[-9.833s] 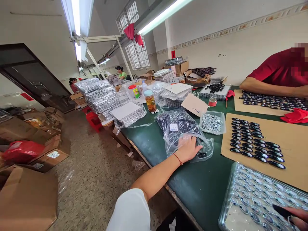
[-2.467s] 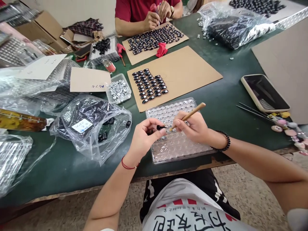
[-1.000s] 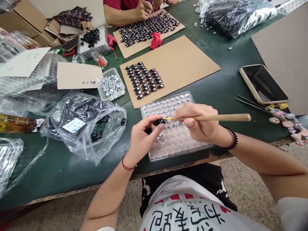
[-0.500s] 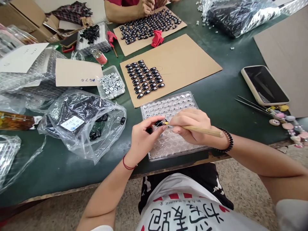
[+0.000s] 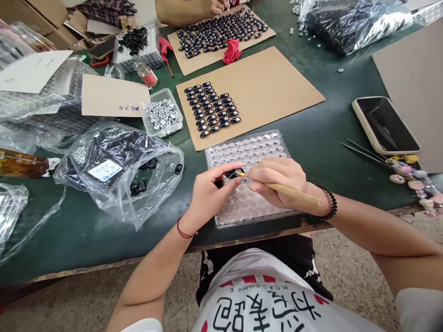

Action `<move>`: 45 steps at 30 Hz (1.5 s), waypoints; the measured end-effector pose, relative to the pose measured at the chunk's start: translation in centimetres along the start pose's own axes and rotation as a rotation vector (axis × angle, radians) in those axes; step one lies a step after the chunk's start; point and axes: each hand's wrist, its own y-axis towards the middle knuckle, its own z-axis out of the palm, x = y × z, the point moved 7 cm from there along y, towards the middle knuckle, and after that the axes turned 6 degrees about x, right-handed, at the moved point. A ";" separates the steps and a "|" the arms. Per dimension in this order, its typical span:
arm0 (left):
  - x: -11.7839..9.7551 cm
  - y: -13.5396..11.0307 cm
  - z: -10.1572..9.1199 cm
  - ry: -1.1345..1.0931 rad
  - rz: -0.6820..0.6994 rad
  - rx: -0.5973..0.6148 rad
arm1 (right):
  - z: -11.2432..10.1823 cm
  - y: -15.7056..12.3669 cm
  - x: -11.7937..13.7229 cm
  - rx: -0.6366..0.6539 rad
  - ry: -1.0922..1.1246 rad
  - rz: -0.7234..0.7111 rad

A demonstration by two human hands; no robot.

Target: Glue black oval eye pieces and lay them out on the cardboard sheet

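Note:
Over a clear plastic tray (image 5: 238,210) with rows of round pockets, my left hand (image 5: 215,190) pinches a small glossy black piece (image 5: 230,174) between thumb and fingers. My right hand (image 5: 278,180) grips a wooden stick (image 5: 294,193) like a pen, its yellowish tip touching or very close to the black piece. Small shiny bits sit in the tray's far rows. Beyond it, a cardboard sheet (image 5: 273,87) bears rows of black pieces with silvery tops (image 5: 215,109) at its left side. The exact contact at the tip is too small to make out.
Left of the cardboard stand a clear box of small silvery parts (image 5: 162,114), a plastic bag of black pieces (image 5: 114,161) and a small bottle (image 5: 146,75). At the right lie a phone (image 5: 386,124) and tweezers (image 5: 367,154). Another person's hands (image 5: 219,6) work at the far side.
The view has shifted slightly, so the table's things appear a little to the right. Both my hands keep their grips on the black piece and the stick, nearly unmoved.

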 end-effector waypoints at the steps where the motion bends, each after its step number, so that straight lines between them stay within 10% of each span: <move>1: 0.0 0.0 0.0 -0.008 -0.004 0.001 | 0.0 0.0 0.2 0.004 -0.017 -0.016; 14: 0.4 -0.1 0.3 -0.076 -0.018 -0.038 | 1.8 -0.3 1.6 0.191 -0.233 -0.135; 24: 1.3 -0.6 0.6 -0.383 -0.053 -0.093 | 0.3 -0.5 -4.1 -0.242 0.922 0.573; 38: 0.4 -0.6 0.2 -0.299 -0.084 -0.023 | 2.6 1.0 -5.3 0.229 0.695 0.742; 45: 2.4 -0.3 -1.3 -1.125 -0.345 -0.084 | 2.1 8.6 -17.4 0.079 0.174 0.690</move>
